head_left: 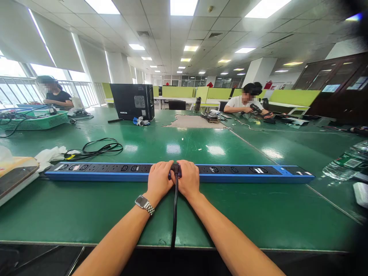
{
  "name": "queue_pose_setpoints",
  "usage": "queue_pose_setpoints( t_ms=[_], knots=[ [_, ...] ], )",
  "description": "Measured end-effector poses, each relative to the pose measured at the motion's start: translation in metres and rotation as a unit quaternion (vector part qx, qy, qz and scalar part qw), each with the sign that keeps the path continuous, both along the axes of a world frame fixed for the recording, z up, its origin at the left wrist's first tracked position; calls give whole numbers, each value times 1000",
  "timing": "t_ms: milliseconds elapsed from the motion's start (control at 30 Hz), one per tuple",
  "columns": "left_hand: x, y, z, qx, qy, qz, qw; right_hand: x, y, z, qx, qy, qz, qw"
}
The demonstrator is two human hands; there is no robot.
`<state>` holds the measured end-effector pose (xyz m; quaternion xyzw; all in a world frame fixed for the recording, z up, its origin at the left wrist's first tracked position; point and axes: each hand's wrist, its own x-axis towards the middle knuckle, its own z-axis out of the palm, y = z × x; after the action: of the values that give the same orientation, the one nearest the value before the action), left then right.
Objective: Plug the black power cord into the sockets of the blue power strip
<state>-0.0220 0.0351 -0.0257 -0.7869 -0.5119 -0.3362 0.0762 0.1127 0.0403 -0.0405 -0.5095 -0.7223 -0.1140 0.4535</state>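
A long blue-and-black power strip (241, 177) lies across the green table, its face lined with sockets. Near its middle, my left hand (160, 179) is closed over the strip, a metal-banded watch on that wrist. My right hand (189, 178) is closed over it as well, just right of the other. Between the two hands sits a black power plug (176, 168) at the strip's face, touched by the inner fingers and thumbs. Its black cord (175, 214) runs toward me over the table's front edge. The fingertips and the plug's contact with the socket are hidden.
A coiled black cable (99, 147) lies behind the strip's left half. A black computer case (132, 101) stands farther back. At far left is a green basket (54, 120); a plastic bottle (346, 163) lies right. Two people sit across the table.
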Motion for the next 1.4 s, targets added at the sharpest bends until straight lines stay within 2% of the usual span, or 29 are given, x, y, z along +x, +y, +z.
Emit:
queue_pose_setpoints(
  t_ms=[133,367,500,700,833,933,1033,1267,1400],
  knots=[
    [1,0,-1,-5,-1,-1,1000,-4,1,1,-14,23,-25,999],
    [3,-3,2,-21,-10,9,1000,-4,3,0,-20,56,0,998],
    [2,-3,2,-28,-12,4,1000,-6,2,4,-18,143,-7,990],
    [2,-3,3,-47,-9,7,999,2,1,15,8,301,49,952],
    [1,-4,4,-49,-9,3,999,27,2,22,6,412,-23,911],
    [1,-4,3,-48,-8,3,999,50,4,26,19,451,-68,890],
    [1,-3,3,-49,-8,4,999,68,5,27,1,452,-94,887],
    [0,-4,5,-54,-8,2,999,78,10,19,-74,322,-103,938],
    [0,-5,5,-59,-8,2,998,88,9,17,-79,291,-149,942]
  ],
)
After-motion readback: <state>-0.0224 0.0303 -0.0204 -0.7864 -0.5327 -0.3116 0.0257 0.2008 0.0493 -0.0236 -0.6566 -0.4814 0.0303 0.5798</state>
